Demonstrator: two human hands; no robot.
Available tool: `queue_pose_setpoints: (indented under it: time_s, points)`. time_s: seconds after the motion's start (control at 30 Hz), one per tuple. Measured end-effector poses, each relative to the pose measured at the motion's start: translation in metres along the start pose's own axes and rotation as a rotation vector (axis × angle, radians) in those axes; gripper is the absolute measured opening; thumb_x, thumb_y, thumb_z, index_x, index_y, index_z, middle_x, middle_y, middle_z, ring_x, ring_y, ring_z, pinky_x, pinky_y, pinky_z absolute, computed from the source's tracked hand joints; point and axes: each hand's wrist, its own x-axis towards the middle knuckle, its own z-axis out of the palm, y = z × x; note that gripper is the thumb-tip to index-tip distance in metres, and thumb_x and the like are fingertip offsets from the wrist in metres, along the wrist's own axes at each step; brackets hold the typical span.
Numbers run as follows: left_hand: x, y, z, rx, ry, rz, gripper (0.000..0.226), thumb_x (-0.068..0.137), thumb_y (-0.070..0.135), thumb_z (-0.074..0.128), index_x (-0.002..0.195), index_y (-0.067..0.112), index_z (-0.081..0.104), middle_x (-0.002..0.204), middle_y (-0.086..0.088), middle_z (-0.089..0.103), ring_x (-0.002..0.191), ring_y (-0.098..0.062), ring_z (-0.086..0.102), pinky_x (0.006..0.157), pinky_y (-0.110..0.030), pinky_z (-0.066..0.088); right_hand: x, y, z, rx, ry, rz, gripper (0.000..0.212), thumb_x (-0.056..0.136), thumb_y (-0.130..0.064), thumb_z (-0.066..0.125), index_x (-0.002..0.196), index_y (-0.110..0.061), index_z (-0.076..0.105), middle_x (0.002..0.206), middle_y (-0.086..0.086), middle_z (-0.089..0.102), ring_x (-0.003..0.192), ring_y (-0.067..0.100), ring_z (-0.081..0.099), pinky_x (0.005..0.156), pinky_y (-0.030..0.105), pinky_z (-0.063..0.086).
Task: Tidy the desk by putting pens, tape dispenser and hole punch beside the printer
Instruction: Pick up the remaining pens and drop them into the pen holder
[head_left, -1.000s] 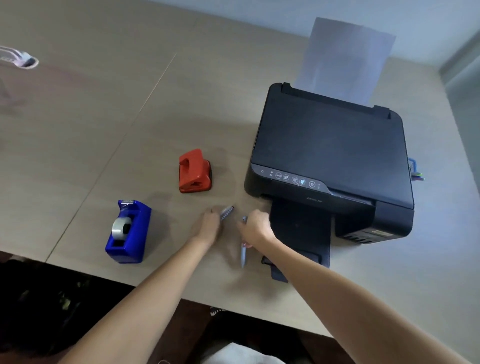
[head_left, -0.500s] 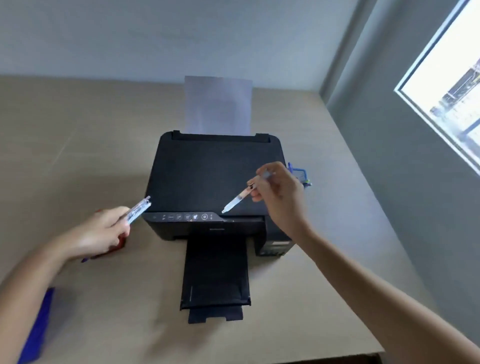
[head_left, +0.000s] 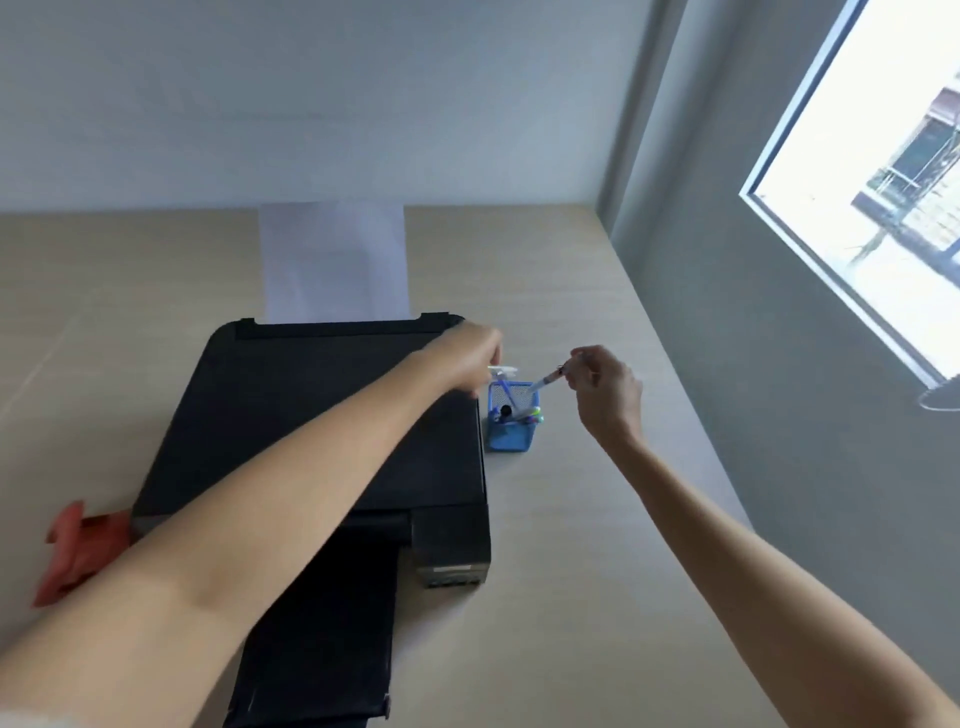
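The black printer (head_left: 322, 415) stands on the bench (head_left: 597, 571), with white paper (head_left: 335, 260) upright in its far tray; a blue mesh cup (head_left: 511, 418) stands just beside its right side, with some pens already inside. The left hand (head_left: 467, 356) reaches across the printer and its grip pinches a clear pen (head_left: 503, 370) above the cup's left rim; the right hand (head_left: 605, 387) is right of the cup, its grip pinching a second pen (head_left: 548, 382) that tilts down with the tip over the cup's far rim. The red punch (head_left: 78, 545) lies on the bench, near the printer's left front corner, partly behind the left arm; it looks blurred.
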Motion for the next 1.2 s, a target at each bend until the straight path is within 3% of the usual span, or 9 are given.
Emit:
queue_pose_setpoints:
  time_s: [0.1, 0.23, 0.4, 0.53, 0.7, 0.83, 1.0, 1.1, 1.2]
  points:
    - [0.042, 0.016, 0.020, 0.160, -0.131, -0.027, 0.019, 0.080, -0.004, 0.070, 0.098, 0.002, 0.069, 0.096, -0.017, 0.075, 0.075, -0.027, 0.073, 0.076, -0.037, 0.060, 0.016, 0.013, 0.014, -0.031, -0.055, -0.029, 0.018, 0.087, -0.006, 0.053, 0.095, -0.003, 0.069, 0.082, 0.013, 0.075, 0.069, 0.019, 0.058, 0.058, 0.006, 0.037]
    - [0.080, 0.024, 0.039, 0.306, -0.204, -0.052, 0.020, 0.082, 0.002, 0.072, 0.102, 0.001, 0.068, 0.091, -0.013, 0.069, 0.070, -0.026, 0.063, 0.077, -0.036, 0.058, 0.034, 0.034, 0.033, -0.111, -0.156, -0.034, 0.020, 0.088, -0.004, 0.047, 0.089, 0.000, 0.067, 0.083, 0.017, 0.074, 0.076, 0.032, 0.061, 0.060, 0.025, 0.029]
    - [0.103, 0.022, 0.056, 0.412, -0.197, 0.006, 0.023, 0.081, 0.004, 0.073, 0.103, 0.004, 0.067, 0.107, -0.016, 0.067, 0.093, -0.034, 0.067, 0.080, -0.040, 0.055, 0.047, 0.062, 0.053, -0.245, -0.285, -0.007, 0.023, 0.088, -0.004, 0.043, 0.091, -0.006, 0.065, 0.085, 0.016, 0.073, 0.083, 0.037, 0.062, 0.070, 0.039, 0.049]
    - [0.107, 0.013, 0.065, 0.424, -0.184, 0.021, 0.018, 0.084, 0.005, 0.070, 0.102, 0.005, 0.067, 0.109, -0.017, 0.067, 0.095, -0.035, 0.066, 0.078, -0.038, 0.053, 0.049, 0.070, 0.059, -0.303, -0.351, -0.010, 0.024, 0.088, -0.002, 0.044, 0.098, -0.006, 0.066, 0.090, 0.017, 0.073, 0.086, 0.039, 0.062, 0.070, 0.041, 0.051]
    - [0.101, 0.007, 0.059, 0.383, -0.150, 0.029, 0.028, 0.082, 0.010, 0.074, 0.108, 0.006, 0.065, 0.112, -0.016, 0.065, 0.098, -0.034, 0.065, 0.081, -0.040, 0.054, 0.047, 0.061, 0.056, -0.299, -0.382, -0.046, 0.029, 0.095, -0.010, 0.040, 0.111, 0.001, 0.062, 0.107, 0.022, 0.071, 0.096, 0.043, 0.062, 0.080, 0.044, 0.049]
    - [0.085, 0.007, 0.036, 0.246, -0.059, 0.040, 0.030, 0.082, 0.012, 0.074, 0.111, 0.007, 0.065, 0.114, -0.015, 0.067, 0.100, -0.032, 0.066, 0.088, -0.041, 0.056, 0.046, 0.041, 0.047, -0.262, -0.302, -0.033, 0.035, 0.097, -0.015, 0.039, 0.125, -0.003, 0.056, 0.113, 0.025, 0.068, 0.105, 0.043, 0.059, 0.084, 0.040, 0.042]
    - [0.020, -0.014, -0.010, 0.023, 0.170, 0.073, 0.024, 0.085, 0.016, 0.070, 0.108, 0.008, 0.070, 0.109, -0.011, 0.072, 0.098, -0.027, 0.067, 0.090, -0.038, 0.055, 0.034, -0.011, 0.039, -0.207, -0.180, -0.136, 0.031, 0.097, -0.015, 0.039, 0.116, -0.009, 0.062, 0.106, 0.018, 0.071, 0.099, 0.039, 0.061, 0.077, 0.033, 0.035]
    - [-0.037, -0.039, -0.028, -0.123, 0.298, 0.052, 0.023, 0.085, 0.017, 0.070, 0.106, 0.008, 0.071, 0.106, -0.009, 0.073, 0.095, -0.023, 0.068, 0.089, -0.032, 0.054, 0.017, -0.053, 0.047, -0.173, -0.197, -0.212, 0.029, 0.097, -0.016, 0.039, 0.106, -0.010, 0.065, 0.085, 0.013, 0.070, 0.087, 0.038, 0.060, 0.073, 0.029, 0.028]
    - [-0.102, -0.081, -0.033, -0.237, 0.392, -0.028, 0.024, 0.086, 0.018, 0.071, 0.107, 0.008, 0.071, 0.104, -0.007, 0.074, 0.083, -0.013, 0.063, 0.082, -0.022, 0.049, -0.011, -0.096, 0.074, -0.134, -0.277, -0.290, 0.027, 0.096, -0.019, 0.041, 0.103, -0.013, 0.066, 0.096, 0.012, 0.072, 0.090, 0.035, 0.061, 0.073, 0.031, 0.036]
